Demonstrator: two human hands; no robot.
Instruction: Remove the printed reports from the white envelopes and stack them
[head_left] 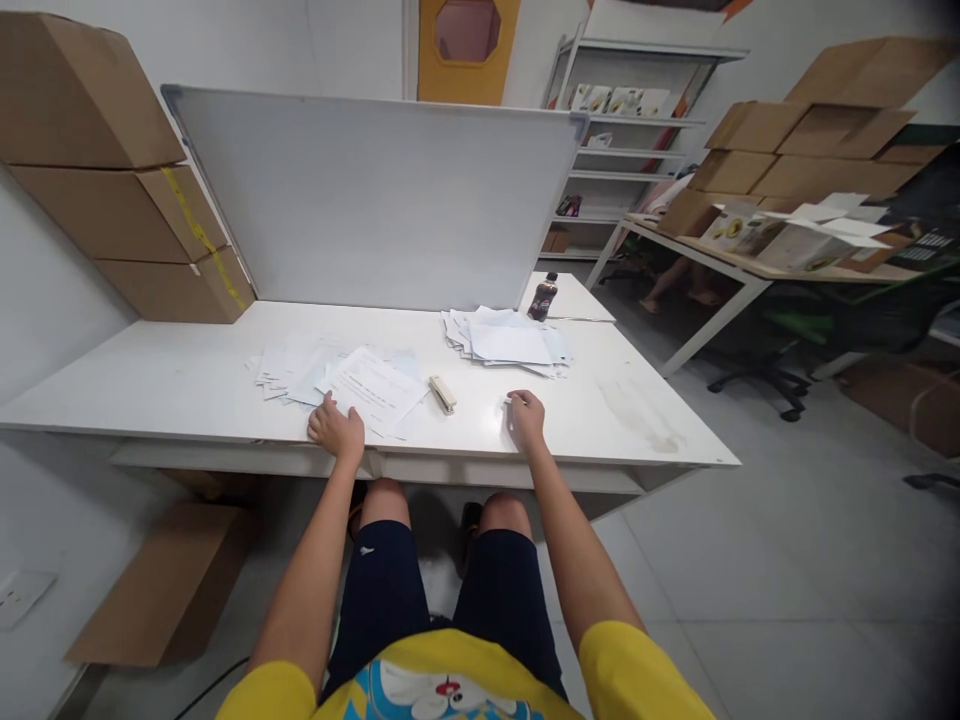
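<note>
My left hand (336, 428) is at the table's front edge, with its fingers curled at the lower left edge of a printed sheet of paper (375, 388). That sheet lies over a loose spread of papers (289, 372). A beige stapler (442, 394) rests on the white tabletop between my two hands, touched by neither. To its right, my right hand (527, 420) is closed in a pinch just above the table. Something small and whitish shows at its fingertips, too small to name. Beyond that hand lies an untidy stack of papers (510, 340).
A dark drink bottle (543, 298) stands behind the stack. A whiteboard (375, 200) rises along the table's back edge. Cardboard boxes (82, 90) are piled at the left. On the right are a second table (705, 252) with boxes, an office chair (795, 340) and a seated person's legs.
</note>
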